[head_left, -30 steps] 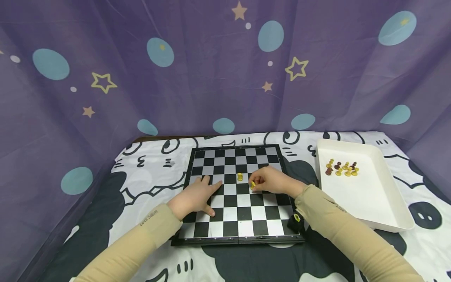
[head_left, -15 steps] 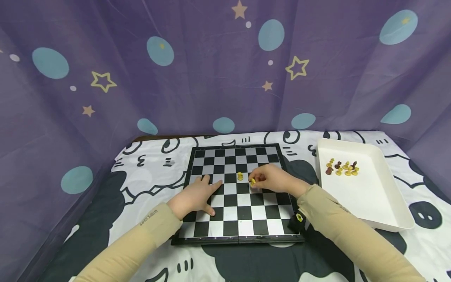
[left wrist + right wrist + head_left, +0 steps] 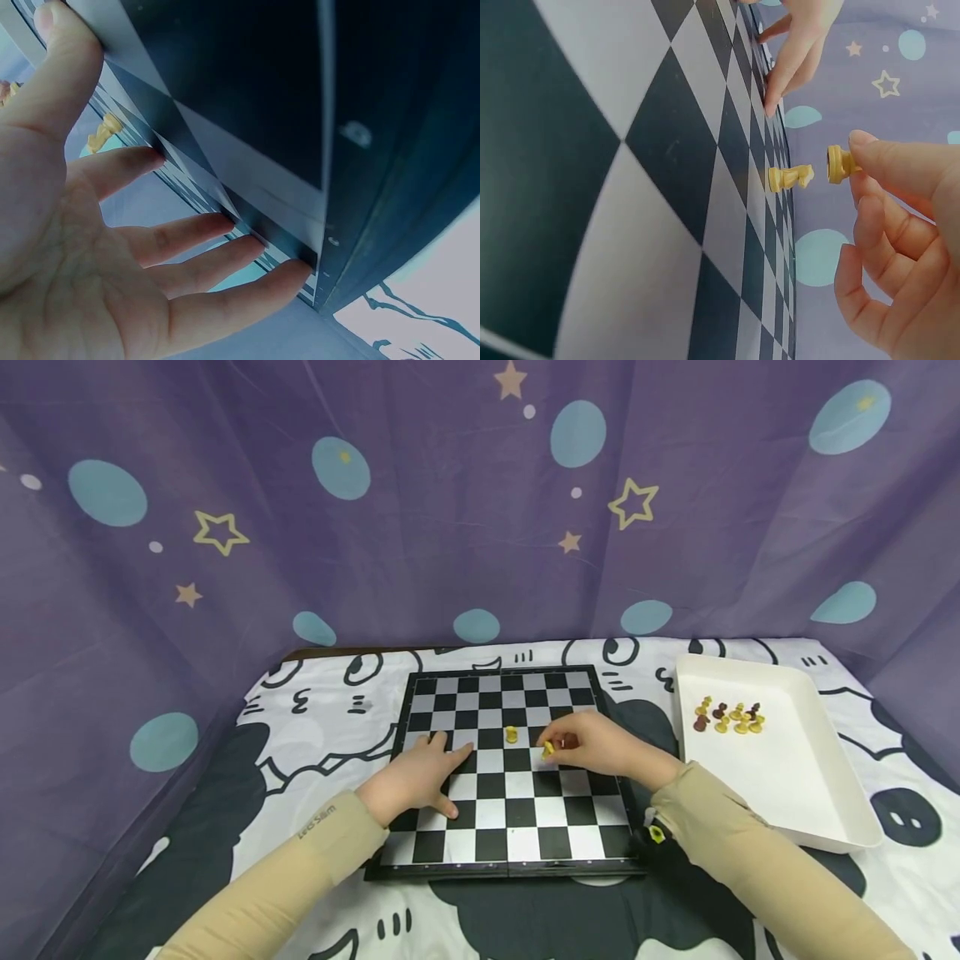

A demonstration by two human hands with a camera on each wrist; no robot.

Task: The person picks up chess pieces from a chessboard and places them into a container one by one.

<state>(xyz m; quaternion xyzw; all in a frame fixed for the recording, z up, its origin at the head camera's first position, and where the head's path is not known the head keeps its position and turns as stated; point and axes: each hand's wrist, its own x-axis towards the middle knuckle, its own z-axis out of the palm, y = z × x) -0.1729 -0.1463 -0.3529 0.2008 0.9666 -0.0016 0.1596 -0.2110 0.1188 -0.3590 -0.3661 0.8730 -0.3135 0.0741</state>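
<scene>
A black-and-white chessboard [image 3: 519,786] lies on the patterned cloth. My left hand [image 3: 415,781] rests on its left part, fingers straight and spread, the fingertips touching the squares. Near the board's middle a yellow knight [image 3: 790,178] stands upright. Just right of it, my right hand [image 3: 588,743] pinches a yellow chess piece [image 3: 839,164] between thumb and fingers. The right wrist view shows that piece's round base apart from the board; its top is hidden by the fingers, so its kind cannot be told.
A white tray [image 3: 772,785] stands right of the board, with several yellow chess pieces [image 3: 741,727] and a few dark brown pieces [image 3: 701,723] near its far left part. A purple curtain [image 3: 450,510] hangs behind the cloth.
My right hand has shifted slightly right, with the pinched yellow chess piece moving along. My left hand and the standing knight have stayed in place.
</scene>
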